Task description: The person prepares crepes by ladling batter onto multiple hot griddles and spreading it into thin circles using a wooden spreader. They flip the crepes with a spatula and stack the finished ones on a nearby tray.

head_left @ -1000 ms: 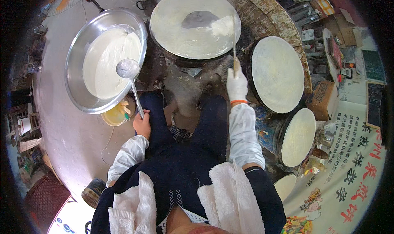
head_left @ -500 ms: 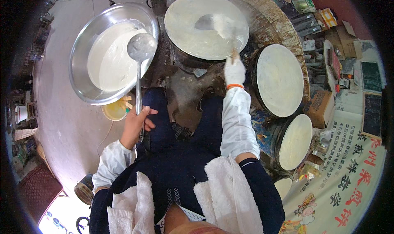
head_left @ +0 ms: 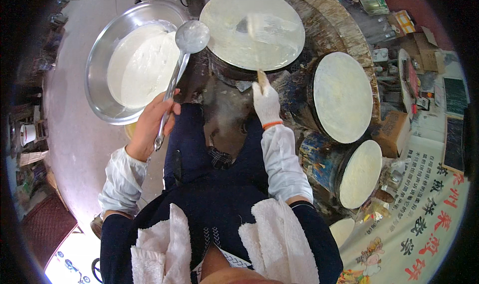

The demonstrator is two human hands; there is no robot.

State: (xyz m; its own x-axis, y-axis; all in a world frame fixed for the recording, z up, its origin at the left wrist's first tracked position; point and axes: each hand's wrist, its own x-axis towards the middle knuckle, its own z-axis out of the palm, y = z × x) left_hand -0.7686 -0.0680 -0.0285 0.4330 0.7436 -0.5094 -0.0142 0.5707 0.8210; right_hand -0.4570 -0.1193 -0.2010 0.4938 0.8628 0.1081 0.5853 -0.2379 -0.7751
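My bare left hand (head_left: 153, 120) is closed around the handle of a metal ladle (head_left: 192, 36). The ladle's bowl, smeared with batter, hangs between the near right rim of a large steel basin (head_left: 95, 69) and the closest griddle. White batter (head_left: 137, 67) fills much of the basin. In a white knit glove, my right hand (head_left: 266, 103) grips the wooden handle of a spreader (head_left: 261, 76). The spreader's head is blurred over the round griddle (head_left: 230, 65), where a thin pale layer of batter (head_left: 224, 27) covers the top.
To the right stand a second round griddle (head_left: 343, 97), a third (head_left: 360, 174) and part of another (head_left: 342, 231), each with a pale top. A curved ledge (head_left: 344, 24) runs behind them. A cardboard box (head_left: 393, 133) and a printed banner (head_left: 394, 224) lie farther right. A metal jug (head_left: 192, 0) stands behind.
My right hand has drawn back toward me and left with the spreader. My left hand has risen, lifting the ladle away from the basin toward the griddle.
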